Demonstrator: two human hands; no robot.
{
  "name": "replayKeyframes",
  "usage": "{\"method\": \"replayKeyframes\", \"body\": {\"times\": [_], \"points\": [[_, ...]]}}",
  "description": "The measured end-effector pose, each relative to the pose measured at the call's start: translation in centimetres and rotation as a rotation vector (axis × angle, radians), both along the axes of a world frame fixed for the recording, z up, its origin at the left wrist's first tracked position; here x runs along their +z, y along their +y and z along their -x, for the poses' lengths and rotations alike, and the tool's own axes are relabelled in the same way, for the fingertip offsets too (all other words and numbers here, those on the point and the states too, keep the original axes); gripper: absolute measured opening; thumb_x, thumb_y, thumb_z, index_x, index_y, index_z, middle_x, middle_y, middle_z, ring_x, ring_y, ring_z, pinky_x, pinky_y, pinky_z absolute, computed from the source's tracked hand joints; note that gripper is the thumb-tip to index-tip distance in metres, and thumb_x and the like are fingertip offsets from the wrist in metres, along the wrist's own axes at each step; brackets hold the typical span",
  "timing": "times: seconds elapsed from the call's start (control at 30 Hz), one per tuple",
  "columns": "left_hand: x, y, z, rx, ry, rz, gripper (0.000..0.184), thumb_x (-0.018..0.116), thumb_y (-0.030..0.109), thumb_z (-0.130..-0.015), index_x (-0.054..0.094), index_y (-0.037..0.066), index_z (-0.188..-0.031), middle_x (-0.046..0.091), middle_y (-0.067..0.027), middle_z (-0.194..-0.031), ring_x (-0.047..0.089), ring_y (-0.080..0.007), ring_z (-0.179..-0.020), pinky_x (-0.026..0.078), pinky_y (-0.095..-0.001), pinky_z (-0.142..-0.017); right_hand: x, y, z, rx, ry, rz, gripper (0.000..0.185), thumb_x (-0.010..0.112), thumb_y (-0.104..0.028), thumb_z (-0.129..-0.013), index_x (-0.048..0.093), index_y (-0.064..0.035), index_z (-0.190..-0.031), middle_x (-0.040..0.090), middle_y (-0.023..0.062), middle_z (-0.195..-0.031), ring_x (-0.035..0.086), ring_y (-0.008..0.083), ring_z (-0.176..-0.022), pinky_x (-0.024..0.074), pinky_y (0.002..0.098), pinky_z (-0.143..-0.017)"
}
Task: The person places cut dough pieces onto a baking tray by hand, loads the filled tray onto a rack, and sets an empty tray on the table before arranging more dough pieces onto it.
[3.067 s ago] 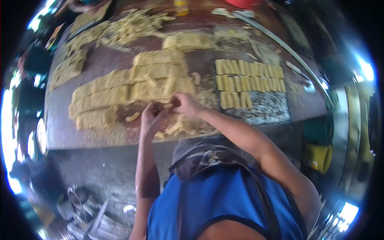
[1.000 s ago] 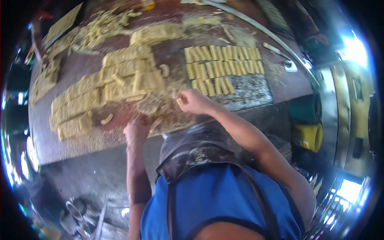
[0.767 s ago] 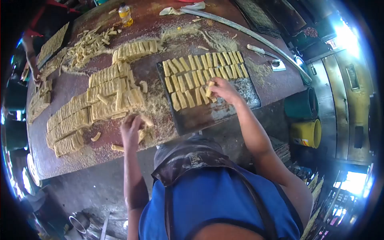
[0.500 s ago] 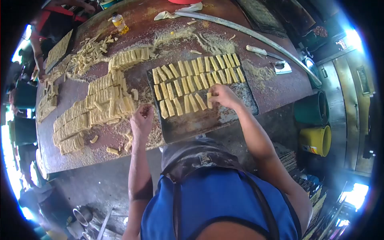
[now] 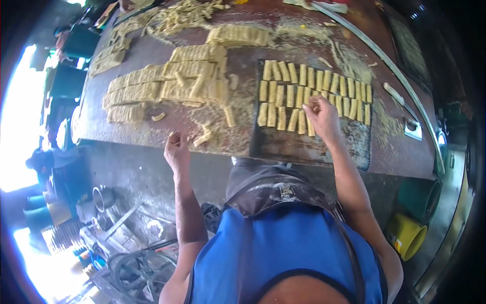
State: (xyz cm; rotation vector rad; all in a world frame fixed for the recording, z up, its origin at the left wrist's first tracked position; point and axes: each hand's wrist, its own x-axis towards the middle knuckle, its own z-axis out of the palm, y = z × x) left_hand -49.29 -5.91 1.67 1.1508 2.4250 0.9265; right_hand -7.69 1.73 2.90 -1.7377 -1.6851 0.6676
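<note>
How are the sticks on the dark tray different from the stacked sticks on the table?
The tray sticks lie in three rows with gaps; the stacked sticks are packed tightly together. The tray sticks rest on the dark tray, the stacked sticks on the tabletop. Loose sticks lie across the stacked sticks; none shows across the tray sticks. Both are yellowish and narrow.

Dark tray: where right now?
Head view, right of centre: the dark tray lies at the near edge of the table, beneath the right hand.
</note>
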Motion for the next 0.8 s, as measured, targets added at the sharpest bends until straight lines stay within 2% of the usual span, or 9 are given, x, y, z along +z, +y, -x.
{"method": "replayKeyframes", "body": {"times": [0.03,0.13,0.17,0.27,0.47,0.5,0.63,0.73,0.8], "points": [[-0.7,0.2,2.3,0.033,0.039,0.09,0.041,0.074,0.038,-0.084,0.072,0.003,-0.105,0.074,-0.0147,-0.094,0.071,-0.0252,-0.092,0.053,-0.035,-0.084,-0.3,0.4,2.5,0.107,0.068,-0.006,0.025,0.075,-0.023,-0.086,0.069,-0.0012,-0.098,0.074,0.013,-0.086,0.072,0.0205,-0.072,0.0579,0.0346,-0.068],[-2.1,1.4,6.4,0.024,0.198,0.258,0.045,0.075,0.043,-0.081,0.073,0.003,-0.103,0.074,-0.0171,-0.096,0.07,-0.031,-0.096,0.053,-0.0392,-0.086,-0.3,1.8,11.3,0.362,0.017,0.156,0.021,0.068,-0.025,-0.09,0.071,-0.0044,-0.093,0.071,0.0144,-0.076,0.071,0.0232,-0.068,0.0582,0.0362,-0.067],[-2.1,1.9,7.1,0.029,0.204,0.337,0.045,0.077,0.042,-0.081,0.071,0.004,-0.105,0.073,-0.0181,-0.096,0.069,-0.0342,-0.097,0.052,-0.0417,-0.087,-1.1,2.2,14.2,0.407,-0.14,0.086,0.026,0.068,-0.028,-0.089,0.071,-0.0032,-0.085,0.071,0.0153,-0.073,0.071,0.0268,-0.07,0.0586,0.0401,-0.067],[-2.5,2.7,7.7,-0.105,0.198,0.331,0.049,0.077,0.038,-0.08,0.064,0.002,-0.11,0.072,-0.02,-0.096,0.068,-0.0365,-0.096,0.052,-0.0445,-0.086,-1.6,2.0,20.9,0.472,-0.371,0.183,0.034,0.067,-0.026,-0.088,0.061,-0.0006,-0.11,0.07,0.0187,-0.09,0.07,0.0306,-0.074,0.058,0.0439,-0.063],[-2.9,3.5,9.4,-0.304,-0.017,0.186,0.038,0.079,0.024,-0.077,0.067,0.005,-0.107,0.073,-0.0156,-0.094,0.07,-0.0329,-0.091,0.054,-0.041,-0.081,-3.4,3.1,24.0,0.594,-0.326,0.23,0.032,0.064,-0.014,-0.088,0.058,-0.0024,-0.117,0.066,0.019,-0.095,0.068,0.0269,-0.079,0.0587,0.0406,-0.065],[-2.9,3.7,9.8,-0.341,-0.007,0.19,0.034,0.08,0.023,-0.078,0.07,0.005,-0.105,0.074,-0.0148,-0.096,0.071,-0.0308,-0.091,0.054,-0.0397,-0.081,-3.4,2.0,24.5,0.695,-0.222,0.033,0.016,0.057,-0.01,-0.093,0.061,-0.0015,-0.106,0.067,0.015,-0.092,0.067,0.0252,-0.082,0.0596,0.0381,-0.074],[-2.7,4.3,11.3,-0.447,-0.016,0.177,0.031,0.08,0.021,-0.079,0.07,0.004,-0.102,0.074,-0.0126,-0.093,0.071,-0.0247,-0.088,0.055,-0.0382,-0.078,-5.4,-1.1,28.0,1.051,-0.375,-0.475,0.015,0.059,-0.013,-0.09,0.065,-0.0036,-0.099,0.067,0.0118,-0.097,0.065,0.0243,-0.094,0.0565,0.0388,-0.083],[-2.7,5.3,12.6,-0.352,-0.218,0.267,0.026,0.078,0.019,-0.083,0.069,0.002,-0.101,0.073,-0.0083,-0.09,0.07,-0.0187,-0.086,0.056,-0.0341,-0.074,-4.7,-1.9,28.2,1.1,-0.396,-0.409,0.019,0.059,-0.016,-0.087,0.065,-0.0059,-0.102,0.067,0.0116,-0.098,0.066,0.0242,-0.096,0.0551,0.0386,-0.083],[-3.7,5.7,13.3,-0.243,-0.919,0.039,0.024,0.075,0.014,-0.087,0.067,0.001,-0.106,0.07,-0.0103,-0.095,0.069,-0.0188,-0.078,0.056,-0.031,-0.07,-4.8,-2.4,28.5,1.055,-0.498,-0.426,0.021,0.058,-0.017,-0.086,0.064,-0.007,-0.104,0.066,0.0112,-0.098,0.066,0.0236,-0.096,0.0546,0.0382,-0.081]]}}
